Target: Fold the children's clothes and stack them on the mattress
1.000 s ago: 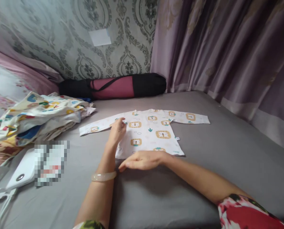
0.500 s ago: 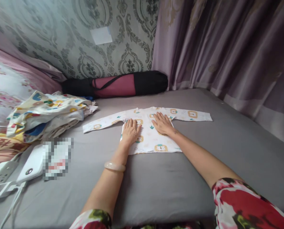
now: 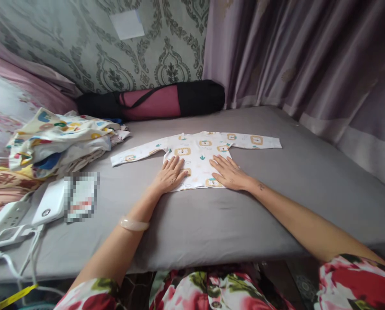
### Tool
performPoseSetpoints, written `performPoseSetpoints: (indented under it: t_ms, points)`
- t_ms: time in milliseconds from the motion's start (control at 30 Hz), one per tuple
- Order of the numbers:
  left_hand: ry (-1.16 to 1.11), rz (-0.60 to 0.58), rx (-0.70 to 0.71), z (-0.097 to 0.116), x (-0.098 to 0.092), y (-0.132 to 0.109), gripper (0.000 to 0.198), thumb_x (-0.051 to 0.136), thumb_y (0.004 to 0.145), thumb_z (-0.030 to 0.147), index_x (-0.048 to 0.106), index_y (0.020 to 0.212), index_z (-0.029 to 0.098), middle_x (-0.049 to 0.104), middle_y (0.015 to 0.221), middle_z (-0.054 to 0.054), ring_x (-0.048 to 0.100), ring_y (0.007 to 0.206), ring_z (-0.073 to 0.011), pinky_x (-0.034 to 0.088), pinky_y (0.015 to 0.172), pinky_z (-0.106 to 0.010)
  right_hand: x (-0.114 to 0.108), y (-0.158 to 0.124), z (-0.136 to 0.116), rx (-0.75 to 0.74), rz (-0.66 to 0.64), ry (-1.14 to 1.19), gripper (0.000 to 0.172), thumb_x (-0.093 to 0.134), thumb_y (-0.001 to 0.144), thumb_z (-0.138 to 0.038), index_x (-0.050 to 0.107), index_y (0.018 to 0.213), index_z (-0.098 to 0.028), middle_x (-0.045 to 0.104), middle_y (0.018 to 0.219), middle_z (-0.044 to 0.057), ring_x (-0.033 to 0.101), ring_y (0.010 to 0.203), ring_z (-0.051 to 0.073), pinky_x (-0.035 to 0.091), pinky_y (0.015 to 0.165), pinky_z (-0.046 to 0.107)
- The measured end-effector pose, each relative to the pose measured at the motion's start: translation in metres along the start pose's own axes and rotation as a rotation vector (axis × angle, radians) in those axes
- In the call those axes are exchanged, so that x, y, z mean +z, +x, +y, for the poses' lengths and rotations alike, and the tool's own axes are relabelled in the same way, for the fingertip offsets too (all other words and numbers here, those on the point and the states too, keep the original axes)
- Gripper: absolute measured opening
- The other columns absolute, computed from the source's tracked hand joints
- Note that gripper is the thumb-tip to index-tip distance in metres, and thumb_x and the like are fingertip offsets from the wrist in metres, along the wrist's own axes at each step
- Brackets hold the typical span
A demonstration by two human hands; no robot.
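A small white long-sleeved shirt (image 3: 195, 165) printed with orange lion faces and green leaves lies flat, both sleeves stretched out to the sides. My left hand (image 3: 171, 174) rests palm down on its lower left part, fingers spread. On the lower right side lies my right hand (image 3: 229, 172), also flat with its fingers apart. The hands cover parts of the shirt's side edges. Beneath it is a grey sheet (image 3: 218, 228) on the bed.
A crumpled pile of patterned clothes (image 3: 66, 137) is at the left. Nearer stand a white power bank (image 3: 52, 200), a power strip (image 3: 8, 219) and cables. A long black and maroon bag (image 3: 160, 101) lies along the wall; a purple curtain (image 3: 260, 56) hangs at right.
Both hands have slid down the shirt toward its hem and a little outward, staying flat. The view has tilted down, bringing the bed's front edge into sight.
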State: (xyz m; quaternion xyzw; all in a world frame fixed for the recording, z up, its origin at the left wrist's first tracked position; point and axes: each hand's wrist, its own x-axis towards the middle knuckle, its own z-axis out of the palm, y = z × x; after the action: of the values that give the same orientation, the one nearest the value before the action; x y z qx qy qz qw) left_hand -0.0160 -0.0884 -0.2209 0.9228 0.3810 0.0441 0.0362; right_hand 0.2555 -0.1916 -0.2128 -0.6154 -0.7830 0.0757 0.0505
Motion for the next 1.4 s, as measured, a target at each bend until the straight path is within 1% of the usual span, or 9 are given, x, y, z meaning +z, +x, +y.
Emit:
performPoseSetpoints:
  t_ms: [300, 400, 500, 600, 700, 900, 1100, 1267, 1400]
  points:
    - [-0.038, -0.093, 0.062, -0.010, -0.018, -0.050, 0.062, 0.027, 0.098, 0.055, 0.031, 0.150, 0.022, 0.028, 0.158, -0.010, 0.022, 0.146, -0.0257, 0.018, 0.118, -0.048, -0.022, -0.065, -0.011, -0.102, -0.060, 0.181, 0.050, 0.030, 0.099, -0.038, 0.040, 0.147, -0.028, 0.022, 0.160, 0.001, 0.015, 0.147, 0.021, 0.014, 0.120, 0.044]
    - [-0.005, -0.061, 0.081, 0.000, -0.032, -0.044, 0.046, 0.034, 0.097, 0.045, 0.049, 0.135, 0.023, 0.050, 0.143, -0.012, 0.043, 0.134, -0.0277, 0.027, 0.113, -0.052, -0.035, -0.057, -0.018, -0.099, -0.056, 0.236, 0.041, 0.037, 0.097, -0.034, 0.061, 0.130, -0.028, 0.045, 0.149, 0.004, 0.038, 0.139, 0.025, 0.029, 0.115, 0.042]
    - [-0.026, -0.015, 0.079, 0.026, -0.040, -0.015, 0.033, 0.030, 0.098, 0.027, 0.061, 0.108, 0.019, 0.066, 0.111, -0.012, 0.060, 0.110, -0.0252, 0.041, 0.102, -0.046, -0.041, -0.019, -0.035, -0.082, 0.024, 0.198, 0.038, 0.036, 0.098, -0.028, 0.070, 0.112, -0.021, 0.062, 0.131, 0.008, 0.053, 0.125, 0.025, 0.035, 0.109, 0.040]
    - [-0.116, 0.119, 0.056, 0.059, -0.033, 0.016, 0.033, 0.033, 0.090, 0.010, 0.053, 0.116, 0.014, 0.061, 0.115, -0.017, 0.056, 0.115, -0.0248, 0.045, 0.099, -0.041, -0.029, 0.024, -0.052, -0.030, 0.152, 0.082, 0.042, 0.035, 0.096, -0.022, 0.059, 0.129, -0.013, 0.048, 0.145, 0.014, 0.041, 0.136, 0.026, 0.025, 0.115, 0.042]
    - [-0.156, 0.124, -0.011, 0.077, -0.013, 0.027, 0.041, 0.037, 0.085, 0.008, 0.046, 0.125, 0.010, 0.057, 0.123, -0.020, 0.051, 0.123, -0.0266, 0.043, 0.103, -0.044, -0.009, 0.044, -0.061, 0.022, 0.109, 0.046, 0.053, 0.033, 0.095, -0.022, 0.039, 0.145, -0.003, 0.029, 0.155, 0.019, 0.023, 0.145, 0.029, 0.016, 0.118, 0.046]
    - [-0.082, 0.087, -0.058, 0.073, 0.014, -0.002, 0.049, 0.030, 0.096, 0.022, 0.034, 0.142, 0.006, 0.036, 0.151, -0.022, 0.026, 0.144, -0.0323, 0.027, 0.114, -0.055, 0.003, 0.012, -0.062, -0.073, 0.034, 0.094, 0.061, 0.025, 0.099, -0.033, 0.028, 0.150, -0.001, 0.021, 0.158, 0.018, 0.013, 0.147, 0.028, 0.005, 0.120, 0.048]
    - [-0.047, 0.116, -0.037, 0.076, 0.014, -0.008, 0.053, 0.028, 0.099, 0.036, 0.037, 0.145, 0.011, 0.035, 0.153, -0.018, 0.026, 0.144, -0.0308, 0.025, 0.115, -0.055, -0.013, 0.008, -0.050, -0.106, -0.105, 0.238, 0.060, 0.019, 0.100, -0.035, 0.028, 0.151, -0.006, 0.020, 0.159, 0.014, 0.013, 0.148, 0.022, 0.009, 0.121, 0.044]
    - [-0.080, 0.111, 0.050, 0.077, 0.010, -0.011, 0.068, 0.031, 0.096, 0.055, 0.028, 0.150, 0.014, 0.031, 0.155, -0.017, 0.023, 0.146, -0.0303, 0.023, 0.116, -0.054, -0.007, 0.052, -0.032, 0.039, -0.028, 0.158, 0.062, 0.019, 0.099, -0.037, 0.026, 0.152, -0.005, 0.017, 0.159, 0.015, 0.009, 0.148, 0.023, 0.007, 0.121, 0.044]
    - [-0.071, 0.035, 0.106, 0.079, 0.002, -0.016, 0.061, 0.028, 0.098, 0.051, 0.030, 0.151, 0.020, 0.030, 0.156, -0.016, 0.022, 0.145, -0.0326, 0.023, 0.114, -0.058, 0.001, 0.094, -0.019, 0.083, 0.034, 0.085, 0.064, 0.020, 0.098, -0.038, 0.026, 0.151, -0.002, 0.017, 0.160, 0.016, 0.008, 0.148, 0.024, 0.004, 0.120, 0.044]
